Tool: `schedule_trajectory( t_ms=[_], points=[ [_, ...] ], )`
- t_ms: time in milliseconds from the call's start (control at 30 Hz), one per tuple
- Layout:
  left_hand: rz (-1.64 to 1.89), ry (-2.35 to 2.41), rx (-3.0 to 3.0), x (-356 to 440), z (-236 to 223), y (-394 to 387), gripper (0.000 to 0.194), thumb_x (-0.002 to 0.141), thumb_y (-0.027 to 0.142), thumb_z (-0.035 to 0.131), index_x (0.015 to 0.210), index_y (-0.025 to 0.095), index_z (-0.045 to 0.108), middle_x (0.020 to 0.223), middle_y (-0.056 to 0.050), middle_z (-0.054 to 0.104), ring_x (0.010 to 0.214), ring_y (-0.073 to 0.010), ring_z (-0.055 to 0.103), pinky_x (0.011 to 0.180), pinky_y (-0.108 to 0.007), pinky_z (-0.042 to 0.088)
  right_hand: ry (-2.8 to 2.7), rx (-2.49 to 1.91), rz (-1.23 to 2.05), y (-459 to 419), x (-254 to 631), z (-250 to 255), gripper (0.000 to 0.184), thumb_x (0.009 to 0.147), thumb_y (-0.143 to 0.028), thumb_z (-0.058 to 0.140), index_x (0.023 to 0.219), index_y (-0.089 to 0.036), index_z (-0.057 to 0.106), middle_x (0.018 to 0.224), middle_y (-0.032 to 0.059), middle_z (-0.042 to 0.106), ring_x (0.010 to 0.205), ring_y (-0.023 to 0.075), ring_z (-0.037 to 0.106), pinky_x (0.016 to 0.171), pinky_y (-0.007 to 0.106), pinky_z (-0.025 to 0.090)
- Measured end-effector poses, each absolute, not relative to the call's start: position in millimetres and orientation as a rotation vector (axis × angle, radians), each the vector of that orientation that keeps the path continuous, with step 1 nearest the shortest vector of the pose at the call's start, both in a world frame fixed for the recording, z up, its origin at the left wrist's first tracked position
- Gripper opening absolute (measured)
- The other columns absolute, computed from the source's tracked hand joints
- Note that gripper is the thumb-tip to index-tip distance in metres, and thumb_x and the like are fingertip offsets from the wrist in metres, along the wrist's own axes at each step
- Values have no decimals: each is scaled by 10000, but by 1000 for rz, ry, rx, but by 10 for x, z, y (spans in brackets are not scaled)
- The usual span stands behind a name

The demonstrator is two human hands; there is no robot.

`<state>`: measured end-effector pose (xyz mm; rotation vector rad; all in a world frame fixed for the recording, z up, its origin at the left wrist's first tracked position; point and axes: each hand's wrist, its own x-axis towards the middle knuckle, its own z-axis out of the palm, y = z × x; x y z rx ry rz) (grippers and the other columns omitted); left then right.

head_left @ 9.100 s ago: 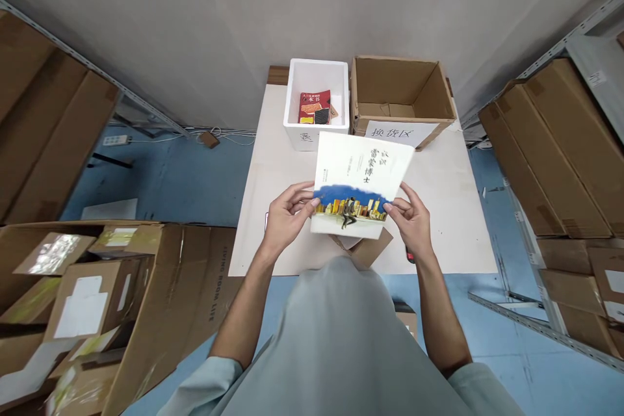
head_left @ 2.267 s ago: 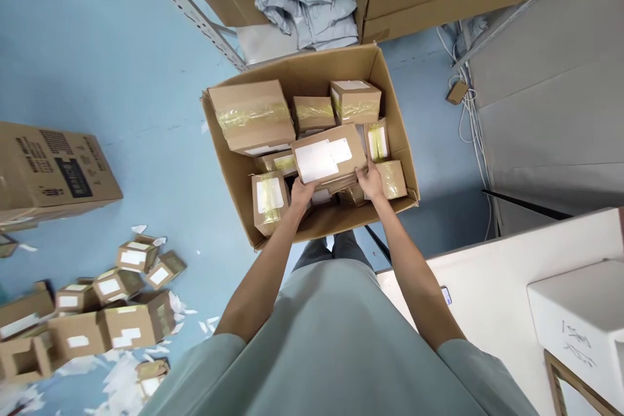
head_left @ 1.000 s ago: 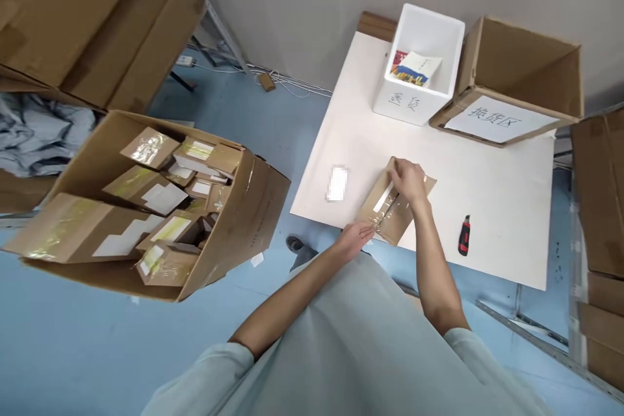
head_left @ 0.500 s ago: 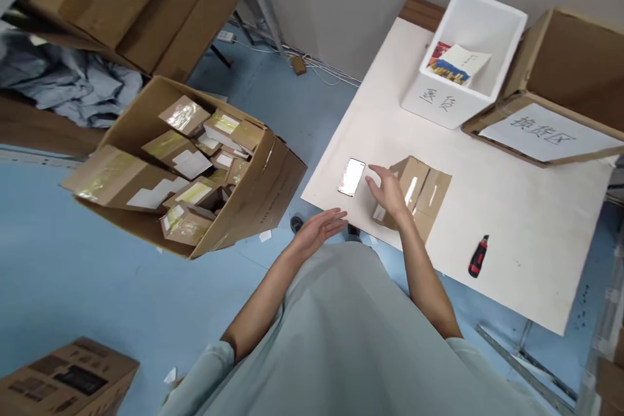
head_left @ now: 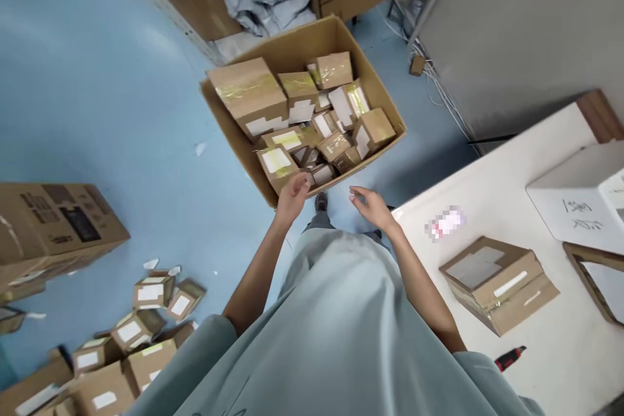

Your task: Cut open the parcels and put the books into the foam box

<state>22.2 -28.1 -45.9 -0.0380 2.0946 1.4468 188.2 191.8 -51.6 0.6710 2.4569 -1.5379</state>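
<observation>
A large open cardboard carton [head_left: 377,94] on the blue floor holds several small taped parcels [head_left: 287,94]. My left hand [head_left: 292,195] hovers at the carton's near rim, fingers apart, holding nothing. My right hand [head_left: 371,207] is a little to the right, over the floor between the carton and the white table [head_left: 487,208], also empty with loose fingers. A brown parcel [head_left: 500,283] lies flat on the table to my right, apart from both hands.
A phone [head_left: 444,222] lies on the table near its corner. A red-and-black utility knife [head_left: 509,358] sits at the table's front. A white foam box [head_left: 580,205] stands at the right. Opened small boxes [head_left: 141,322] litter the floor at left, beside a big printed carton [head_left: 53,224].
I have turned from the table toward the floor carton. My right hand has let go of the parcel, which stays on the table. Both hands have moved toward the carton.
</observation>
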Motion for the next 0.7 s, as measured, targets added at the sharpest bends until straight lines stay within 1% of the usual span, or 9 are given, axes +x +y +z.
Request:
schedule_trajectory(
  t_ms=[67, 133, 200, 267, 333, 400, 500, 633, 700],
  points=[
    [1392, 2233, -75, -201, -541, -492, 420, 946, 298, 756, 1352, 194, 730, 1521, -152, 727, 1522, -346, 631, 1362, -485, 426, 2344, 636, -1626, 1650, 1381, -678, 410, 1073, -390, 664, 1443, -257, 782, 1438, 112, 822, 1323, 309, 799, 1209, 514, 603],
    [1321, 2299, -122, -537, -631, -669, 471, 931, 261, 763, 1389, 169, 700, 1554, -170, 688, 1554, -359, 587, 1384, -473, 382, 2221, 647, -1702, 1402, 916, -864, 445, 1076, -393, 663, 1473, -214, 754, 1468, 135, 805, 1361, 286, 781, 1204, 468, 604],
    [1240, 2285, -157, -755, -725, -794, 509, 919, 257, 779, 1405, 139, 679, 1564, -204, 664, 1568, -384, 564, 1388, -484, 368, 2142, 727, -1665, 1203, 515, -1054, 480, 1075, -403, 669, 1483, -160, 733, 1525, 180, 765, 1387, 280, 767, 1195, 435, 603],
    [1173, 2239, -156, -852, -810, -854, 529, 914, 255, 784, 1415, 129, 670, 1581, -231, 651, 1577, -402, 557, 1388, -503, 367, 2112, 773, -1554, 1066, 203, -1218, 461, 1068, -426, 685, 1430, -147, 748, 1520, 191, 762, 1379, 293, 764, 1200, 438, 588],
    [1131, 2205, -154, -857, -871, -854, 534, 917, 242, 776, 1430, 138, 667, 1611, -233, 641, 1597, -398, 546, 1396, -501, 358, 2092, 780, -1480, 979, -7, -1331, 385, 1064, -455, 690, 1298, -164, 786, 1392, 166, 821, 1313, 311, 780, 1180, 454, 588],
    [1084, 2195, -175, -818, -905, -817, 537, 929, 216, 752, 1450, 130, 660, 1645, -238, 623, 1617, -386, 534, 1405, -489, 345, 2068, 773, -1460, 922, -125, -1382, 329, 1067, -487, 675, 1131, -190, 801, 1188, 118, 865, 1187, 315, 800, 1111, 450, 611],
    [1015, 2206, -227, -762, -905, -749, 554, 953, 188, 706, 1496, 102, 634, 1665, -252, 608, 1621, -382, 535, 1398, -497, 357, 2050, 779, -1443, 871, -197, -1358, 343, 1070, -524, 654, 993, -213, 777, 1001, 73, 850, 1041, 300, 793, 1001, 408, 622],
    [1094, 2194, -205, -748, -813, -692, 594, 975, 232, 704, 1545, 101, 603, 1635, -247, 637, 1560, -388, 599, 1347, -525, 440, 2077, 823, -1409, 942, -231, -1179, 308, 1077, -492, 641, 1058, -215, 774, 1027, 88, 842, 1043, 307, 776, 999, 399, 593],
    [1214, 2216, -127, -748, -722, -648, 608, 967, 260, 732, 1547, 124, 611, 1653, -231, 621, 1583, -378, 577, 1362, -527, 425, 2131, 818, -1413, 1066, -218, -1022, 320, 1090, -494, 624, 1147, -220, 779, 1095, 95, 845, 1066, 315, 776, 1011, 408, 588]
  ],
)
